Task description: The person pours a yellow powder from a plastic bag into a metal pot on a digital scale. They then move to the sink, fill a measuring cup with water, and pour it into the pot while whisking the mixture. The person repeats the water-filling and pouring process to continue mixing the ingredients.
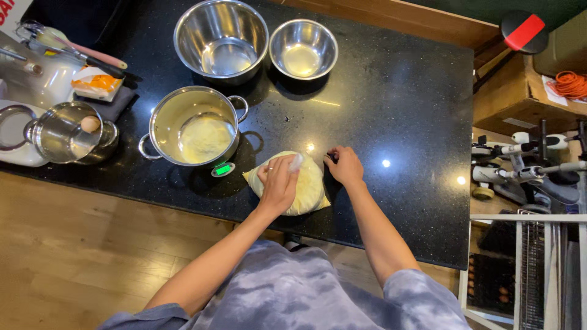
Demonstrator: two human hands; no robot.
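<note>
A clear bag of pale yellow flour (pixel 309 186) lies on the black stone counter (pixel 397 110) near its front edge. My left hand (pixel 278 183) grips the top of the bag, fingers closed on its neck. My right hand (pixel 344 166) rests at the bag's right side with its fingertips pinched on the bag's edge at the counter. Just left of the bag, a steel pot (pixel 192 125) with pale flour in its bottom stands on a small scale (pixel 223 169) with a green display.
Two empty steel bowls, a large one (pixel 221 40) and a smaller one (pixel 304 49), stand at the back. A pot lid (pixel 67 131), utensils and a packet (pixel 96 82) crowd the left end. Cardboard boxes and wire racks (pixel 532 269) stand to the right of the counter.
</note>
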